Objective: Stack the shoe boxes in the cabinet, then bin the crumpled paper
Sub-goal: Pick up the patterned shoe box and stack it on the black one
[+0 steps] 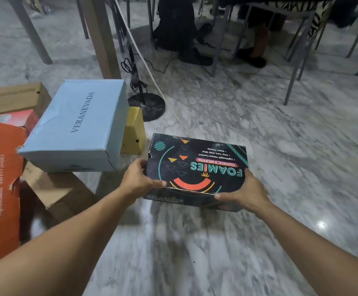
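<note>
**Both hands on the black Foamies box**

Both arms out front, and the black shoe box [197, 167] w/ the Foamies print is caught between them. Left hand [140, 178] clamps the box's left end: thumb lies along the near lid edge, fingers curl round the side. Right hand [245, 192] takes the near right corner, thumb pressed on the lid's front edge, fingers wrapped under and out of sight. So both hands closed on the box, grip firm. Lid is on. Whether the box sits on the marble floor [280, 146] or is just off it, can't tell.

Over to the left, a heap of other boxes. Light blue box [77, 124] marked VERANEVADA sits tilted on top, leaning on a brown cardboard box [56, 189] below it. Yellow box [133, 130] peeks out just behind the blue one's right side. Orange safety-shoe box [0, 189] stands at far left, torn along its edge, w/ a red box [17, 118] and another brown box [15, 97] behind.

Background: a fan stand's round black base [147, 106] near the yellow box, white cable [152, 77] running across the floor, chair legs and someone's feet in dark shoes [251, 56] beyond.
</note>
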Action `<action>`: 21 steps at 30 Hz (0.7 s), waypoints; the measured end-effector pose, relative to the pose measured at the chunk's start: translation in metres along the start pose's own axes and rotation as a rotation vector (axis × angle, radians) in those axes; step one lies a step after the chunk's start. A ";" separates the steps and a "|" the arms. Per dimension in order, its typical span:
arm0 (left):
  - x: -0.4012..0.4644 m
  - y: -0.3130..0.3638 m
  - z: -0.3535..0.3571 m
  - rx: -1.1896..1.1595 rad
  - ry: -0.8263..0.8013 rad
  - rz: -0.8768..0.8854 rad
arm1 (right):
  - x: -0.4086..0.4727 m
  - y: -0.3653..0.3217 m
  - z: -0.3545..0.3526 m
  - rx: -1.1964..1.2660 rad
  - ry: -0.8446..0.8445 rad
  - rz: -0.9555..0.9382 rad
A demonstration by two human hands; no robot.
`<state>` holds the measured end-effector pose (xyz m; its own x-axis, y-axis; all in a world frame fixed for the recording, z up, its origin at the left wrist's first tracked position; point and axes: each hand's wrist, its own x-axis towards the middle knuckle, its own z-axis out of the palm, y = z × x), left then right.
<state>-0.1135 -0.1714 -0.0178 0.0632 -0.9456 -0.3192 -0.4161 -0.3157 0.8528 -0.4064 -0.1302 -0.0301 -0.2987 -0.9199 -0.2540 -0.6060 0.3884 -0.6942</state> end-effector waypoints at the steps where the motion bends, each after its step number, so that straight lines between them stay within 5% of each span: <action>1: -0.003 0.008 -0.002 -0.010 0.024 0.025 | -0.003 -0.006 -0.009 -0.004 0.000 -0.011; 11: -0.057 0.087 -0.054 0.149 0.088 0.245 | -0.037 -0.100 -0.094 -0.051 0.021 -0.241; 21: -0.147 0.114 -0.168 0.027 0.255 0.237 | -0.103 -0.216 -0.101 0.094 -0.131 -0.487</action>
<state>-0.0179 -0.0817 0.1961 0.1854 -0.9827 0.0035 -0.4697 -0.0855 0.8787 -0.3192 -0.1137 0.2142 0.1008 -0.9943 0.0360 -0.5814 -0.0882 -0.8088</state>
